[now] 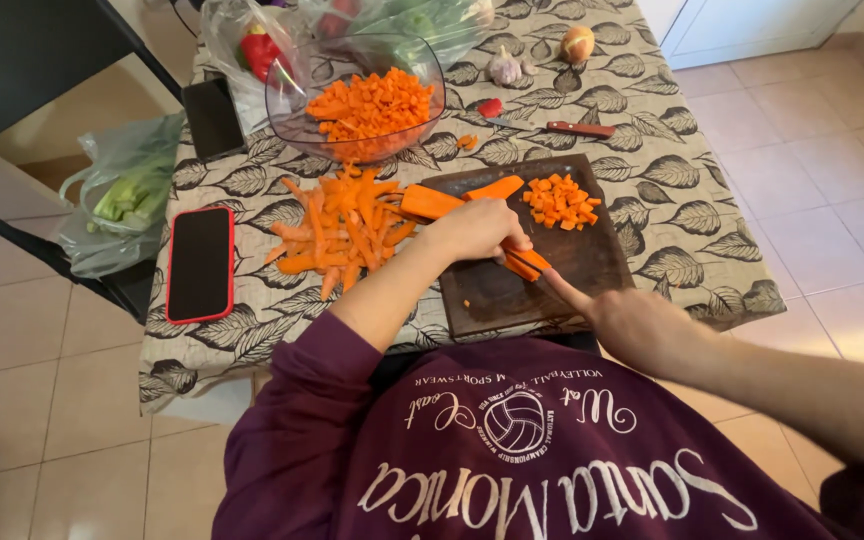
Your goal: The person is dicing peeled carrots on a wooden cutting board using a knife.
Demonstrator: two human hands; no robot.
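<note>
A: Left hand [474,230]: what does it hold?

B: It is curled down over a bundle of carrot sticks [524,264], pinning them to the dark cutting board [592,262]. The stick ends poke out just past its knuckles, toward the right hand.

A: And the right hand [637,325]?

B: Closed, forefinger stretched forward, its tip just beside the stick ends. A knife grip, by the look of it, but I cannot make out a blade from here.

A: Beyond the left hand?

B: A small heap of diced carrot [560,201] on the far part of the board, and a larger carrot piece [432,203] lying just behind the wrist. Off the board, outward of the left forearm, a loose pile of carrot strips [342,230] on the leaf-patterned cloth [672,190].

A: Farther still?

B: A glass bowl [297,105] of diced carrot, well apart from both hands; a wooden-handled knife [552,127] beyond the board; a phone [200,263] in a red case far outward of the left elbow.
</note>
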